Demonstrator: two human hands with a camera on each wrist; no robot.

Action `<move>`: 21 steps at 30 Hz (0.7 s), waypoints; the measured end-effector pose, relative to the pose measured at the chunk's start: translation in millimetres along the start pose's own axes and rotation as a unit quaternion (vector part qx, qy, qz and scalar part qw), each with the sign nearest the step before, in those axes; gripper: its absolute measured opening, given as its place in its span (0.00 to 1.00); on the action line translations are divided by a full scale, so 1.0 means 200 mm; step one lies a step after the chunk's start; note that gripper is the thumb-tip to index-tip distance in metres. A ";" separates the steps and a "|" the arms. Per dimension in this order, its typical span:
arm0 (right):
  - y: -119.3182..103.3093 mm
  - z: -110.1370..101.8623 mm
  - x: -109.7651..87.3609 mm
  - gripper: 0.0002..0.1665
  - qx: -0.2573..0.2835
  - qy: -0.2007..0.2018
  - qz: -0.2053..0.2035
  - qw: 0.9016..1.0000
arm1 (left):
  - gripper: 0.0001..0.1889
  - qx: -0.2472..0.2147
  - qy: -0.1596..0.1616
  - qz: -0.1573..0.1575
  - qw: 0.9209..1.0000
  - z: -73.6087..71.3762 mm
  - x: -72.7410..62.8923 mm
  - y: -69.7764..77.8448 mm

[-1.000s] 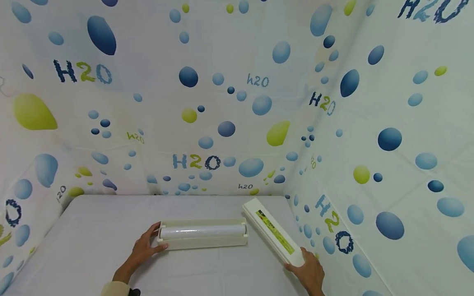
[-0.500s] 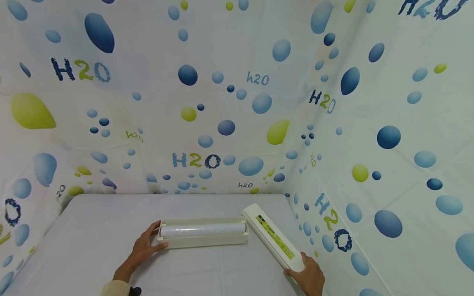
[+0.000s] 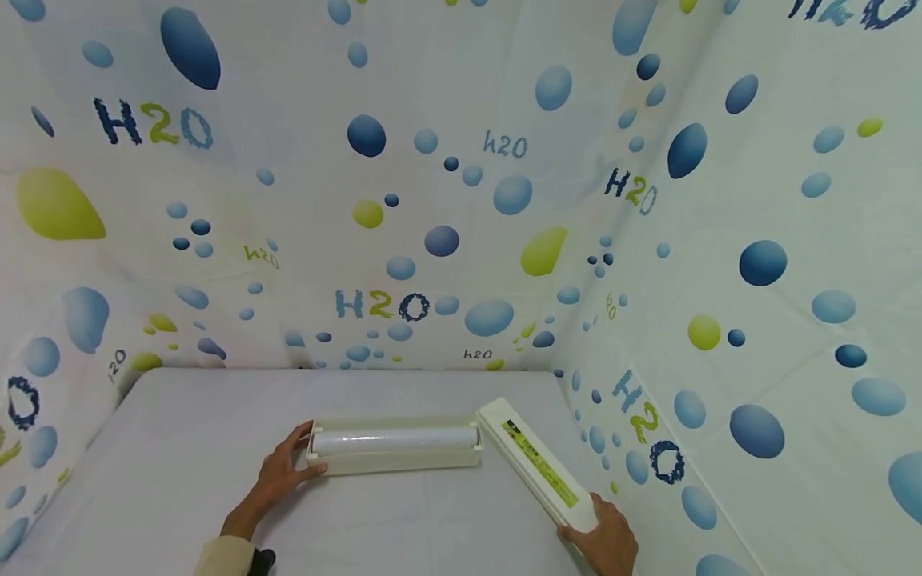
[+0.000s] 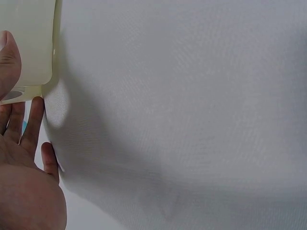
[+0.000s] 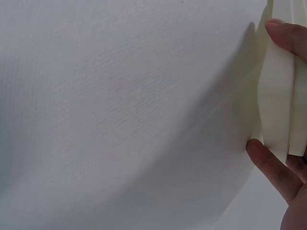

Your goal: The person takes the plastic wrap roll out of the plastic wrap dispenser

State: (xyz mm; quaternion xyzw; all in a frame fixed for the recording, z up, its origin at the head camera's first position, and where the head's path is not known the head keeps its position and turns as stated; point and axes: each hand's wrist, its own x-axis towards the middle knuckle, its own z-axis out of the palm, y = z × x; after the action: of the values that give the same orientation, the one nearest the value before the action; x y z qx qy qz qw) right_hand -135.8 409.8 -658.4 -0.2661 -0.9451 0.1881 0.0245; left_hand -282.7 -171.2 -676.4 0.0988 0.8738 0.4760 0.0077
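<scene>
Two long things, one per hand. I had the box point(image 3: 403, 463) near the middle of the white table point(image 3: 432, 524), long axis almost straight left to right, open side up, roll point(image 3: 396, 439) inside running parallel. Just right of it, the lid point(image 3: 529, 472) slanted, far end pointing forward-left toward the box's right end; couldn't tell if they touched. Label point(image 3: 540, 464) faced up. Left hand point(image 3: 279, 472) gripped the box's left end, thumb in front; right hand point(image 3: 608, 538) pinched the lid's near end.
</scene>
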 end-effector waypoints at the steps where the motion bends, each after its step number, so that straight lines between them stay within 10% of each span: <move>1: 0.00 0.00 0.00 0.64 0.001 -0.004 0.002 1.000 | 0.49 0.000 0.000 -0.001 1.000 0.00 0.00 0.00; 21: -0.01 -0.01 -0.05 0.66 -0.017 -0.027 0.021 0.999 | 0.49 -0.005 0.006 0.000 1.000 0.00 -0.01 0.00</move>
State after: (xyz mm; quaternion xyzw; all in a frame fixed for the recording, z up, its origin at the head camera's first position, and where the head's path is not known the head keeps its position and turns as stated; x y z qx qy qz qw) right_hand -128.7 403.6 -655.2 -0.2812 -0.9427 0.1795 -0.0097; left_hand -280.0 -172.5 -676.1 0.0954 0.8717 0.4806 0.0030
